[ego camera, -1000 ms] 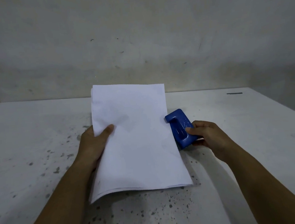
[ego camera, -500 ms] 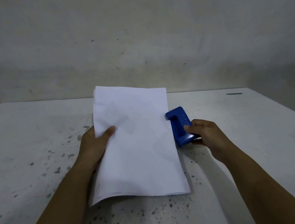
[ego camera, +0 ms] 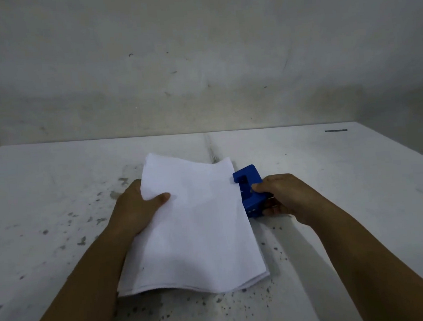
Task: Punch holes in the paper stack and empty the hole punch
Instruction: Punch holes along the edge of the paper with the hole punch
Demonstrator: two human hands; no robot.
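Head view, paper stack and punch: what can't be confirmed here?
- Whether the paper stack's right edge sits inside the blue hole punch's slot: the paper covers it.
- Any holes already punched: none visible.
- Left hand fingers: under the stack.
- Sheet count: edges too fine.

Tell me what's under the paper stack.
Under the paper stack only the speckled white table shows around its edges. The left hand has its fingers hidden beneath, thumb on top. The blue hole punch meets its right edge; anything else underneath is covered.
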